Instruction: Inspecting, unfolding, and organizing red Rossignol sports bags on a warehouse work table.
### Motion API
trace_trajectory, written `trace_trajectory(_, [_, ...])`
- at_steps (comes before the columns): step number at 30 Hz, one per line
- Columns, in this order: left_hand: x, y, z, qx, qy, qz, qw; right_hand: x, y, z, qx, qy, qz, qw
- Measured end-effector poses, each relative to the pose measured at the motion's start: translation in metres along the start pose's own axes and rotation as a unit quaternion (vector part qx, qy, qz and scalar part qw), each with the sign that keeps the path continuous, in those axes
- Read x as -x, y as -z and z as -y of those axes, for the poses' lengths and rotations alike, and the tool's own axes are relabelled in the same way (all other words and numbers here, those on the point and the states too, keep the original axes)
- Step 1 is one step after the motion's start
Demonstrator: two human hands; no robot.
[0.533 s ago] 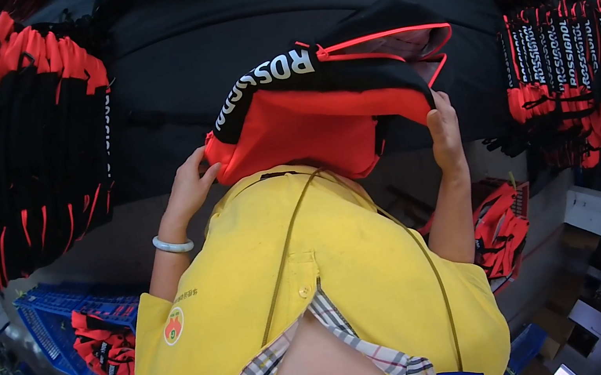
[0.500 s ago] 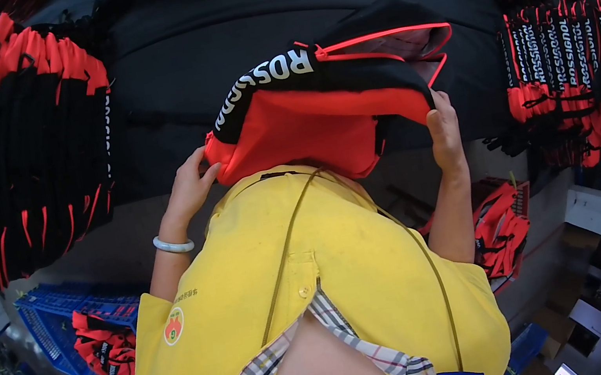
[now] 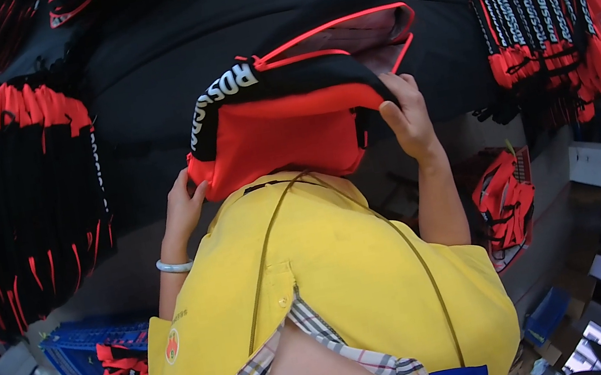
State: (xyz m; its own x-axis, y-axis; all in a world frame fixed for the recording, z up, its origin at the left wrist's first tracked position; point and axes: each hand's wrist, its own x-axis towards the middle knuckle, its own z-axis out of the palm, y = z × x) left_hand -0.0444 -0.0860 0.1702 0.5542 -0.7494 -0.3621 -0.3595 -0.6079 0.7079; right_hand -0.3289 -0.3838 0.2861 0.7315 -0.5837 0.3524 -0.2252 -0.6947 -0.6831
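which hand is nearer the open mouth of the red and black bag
Right. The right hand holds the edge of the bag just below the right end of the open mouth; the left hand is at the bag's lower left corner, farther away.

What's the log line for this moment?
red-and-black bag: zip open | left hand: holding left corner | right hand: gripping right edge | left stack, right stack: red and black
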Motion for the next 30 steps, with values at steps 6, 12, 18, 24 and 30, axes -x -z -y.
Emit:
trace_trajectory(6, [-0.002,0.003,-0.001,-0.014,0.003,0.008,1.000,-0.001,-0.003,0.011,0.016,0.003,0.002,1.000])
trace_trajectory(12, [-0.016,0.018,0.002,0.045,-0.050,-0.046,0.997,0.001,-0.007,0.010,0.043,0.010,0.000,0.999])
trace_trajectory(18, [-0.018,0.025,-0.019,0.057,-0.058,-0.065,0.995,0.005,-0.014,0.003,0.045,0.022,-0.018,0.999])
trace_trajectory(24, [-0.017,0.015,-0.029,0.044,-0.045,-0.084,0.994,0.004,-0.017,0.002,0.030,0.001,-0.004,1.000])
trace_trajectory(30, [-0.030,0.004,-0.016,0.007,-0.048,-0.188,0.981,0.011,-0.015,-0.013,0.023,-0.007,0.006,1.000])
